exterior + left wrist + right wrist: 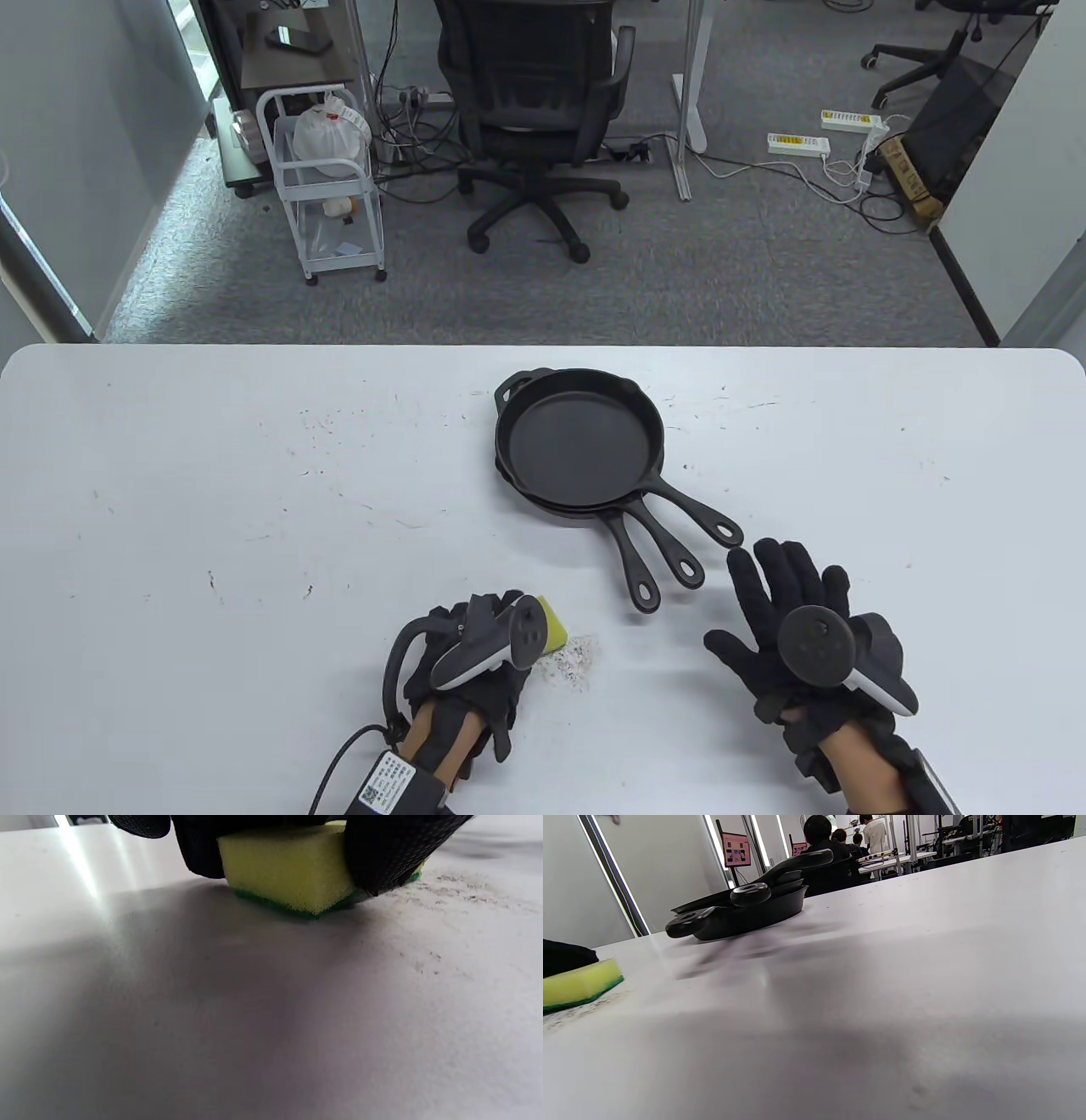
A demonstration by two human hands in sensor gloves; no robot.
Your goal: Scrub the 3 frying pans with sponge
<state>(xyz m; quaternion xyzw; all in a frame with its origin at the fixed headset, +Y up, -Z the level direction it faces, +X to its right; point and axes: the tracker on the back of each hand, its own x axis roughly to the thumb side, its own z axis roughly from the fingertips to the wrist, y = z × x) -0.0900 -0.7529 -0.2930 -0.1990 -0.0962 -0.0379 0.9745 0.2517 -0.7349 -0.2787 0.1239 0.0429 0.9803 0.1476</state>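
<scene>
Black cast iron at centre: three frying pans [579, 441] sit nested in one stack on the white surface [212, 475], their three handles fanned out toward the near right, each ending in a hanging loop. One sponge [553, 626], yellow on top with a green scrub layer underneath, lies flat on the surface near the front edge, well apart from the pans and to their near left. The left hand [475, 662] is on it now, and the left wrist view shows the fingers [390, 853] curled down over both sides of the yellow block, gripping it while its green face presses the surface. Just to the right of the sponge there is one patch of grey crumbs and scuffs [577, 660].

Over on the other side, the right hand [797, 628] hovers palm down with its fingers [785, 569] spread straight and holding nothing, the tips just short of the nearest pan handle, not touching it. Two gloves, two trackers, one on the back of each hand.

Beyond the far edge, on the grey carpet, stand one black office chair [534, 110] and one small white wire cart [327, 182] with a tied bag on top.
</scene>
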